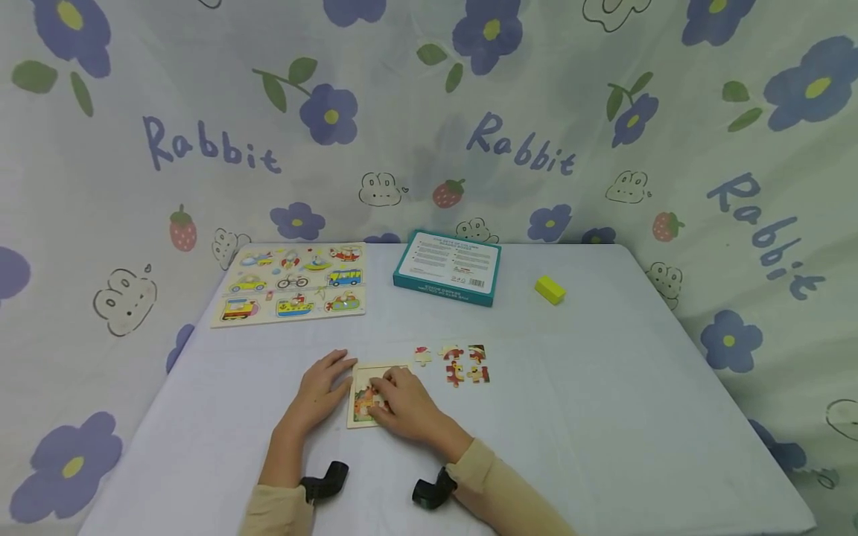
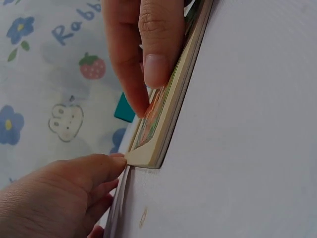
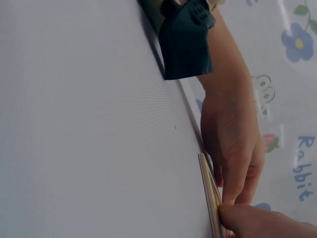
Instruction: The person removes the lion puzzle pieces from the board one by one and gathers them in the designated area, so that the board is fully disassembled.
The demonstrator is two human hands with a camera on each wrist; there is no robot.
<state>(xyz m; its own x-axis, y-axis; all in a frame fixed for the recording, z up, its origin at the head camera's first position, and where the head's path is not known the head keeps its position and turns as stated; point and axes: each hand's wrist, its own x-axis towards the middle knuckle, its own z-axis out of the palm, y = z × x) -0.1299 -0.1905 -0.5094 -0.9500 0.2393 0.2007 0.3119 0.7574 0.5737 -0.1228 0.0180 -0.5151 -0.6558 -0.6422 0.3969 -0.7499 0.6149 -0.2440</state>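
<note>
A small wooden puzzle tray point(image 1: 360, 425) lies on the white table, its recess partly filled with an orange and green picture. My left hand point(image 1: 319, 388) rests at the tray's left side, fingers extended and thumb touching the edge, as the left wrist view shows. Over the tray's right part is my right hand point(image 1: 409, 406); its thumb and index fingertips touch the picture point(image 2: 154, 116), a little apart. Whether a piece sits between them is hidden. To the right of the tray, loose jigsaw pieces point(image 1: 454, 374) lie on the cloth, along with a single red-and-white piece point(image 1: 422, 355).
At the back left lies a wooden vehicle puzzle board point(image 1: 311, 298). A teal puzzle box point(image 1: 445, 266) is at the back middle, and a yellow block point(image 1: 550, 289) stands to its right. Patterned cloth point(image 1: 429, 149) hangs behind the table.
</note>
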